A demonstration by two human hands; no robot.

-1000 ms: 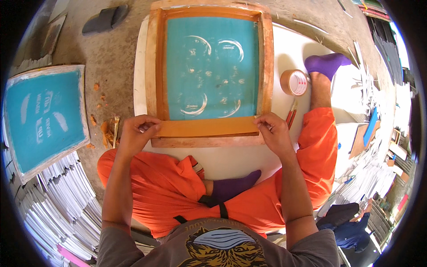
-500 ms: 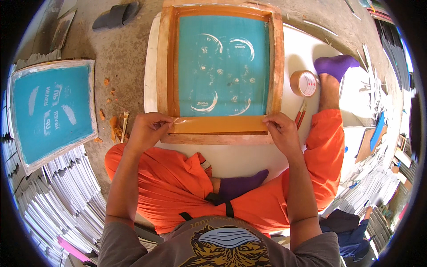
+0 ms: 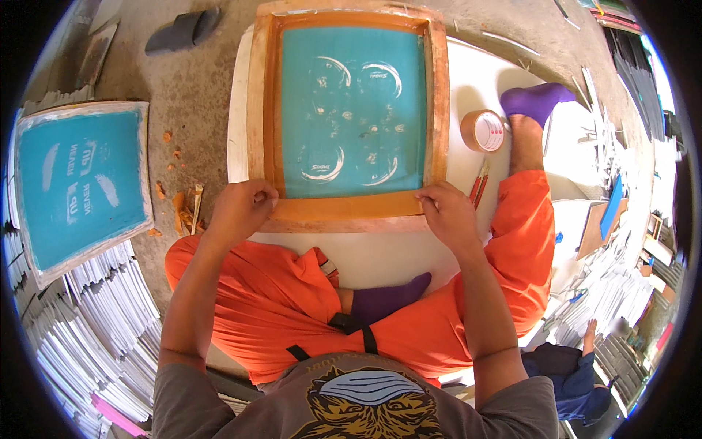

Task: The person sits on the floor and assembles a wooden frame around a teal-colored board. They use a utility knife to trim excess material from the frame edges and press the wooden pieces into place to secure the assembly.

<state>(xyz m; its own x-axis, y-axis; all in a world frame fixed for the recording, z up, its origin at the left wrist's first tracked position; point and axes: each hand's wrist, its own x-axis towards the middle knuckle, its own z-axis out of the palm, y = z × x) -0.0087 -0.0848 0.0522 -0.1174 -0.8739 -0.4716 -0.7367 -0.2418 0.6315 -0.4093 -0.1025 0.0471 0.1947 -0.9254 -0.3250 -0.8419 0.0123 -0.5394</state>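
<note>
Your left hand (image 3: 247, 208) and right hand (image 3: 447, 212) pinch opposite ends of a brown tape strip (image 3: 344, 208) — stretched along the near side of the wooden screen frame (image 3: 439, 110). Right of that frame sits a tape roll (image 3: 482, 131); left of its far end, a black slipper (image 3: 183, 31).

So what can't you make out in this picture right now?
Head view, all four:
Where the brown strip ends at left: hidden by the left hand.
Wooden frame's lower-left corner: covered by that hand.
Smallest marks on the teal screen: too small.
Stacked white sheets, lower left: cut off by the picture's edge.
</note>
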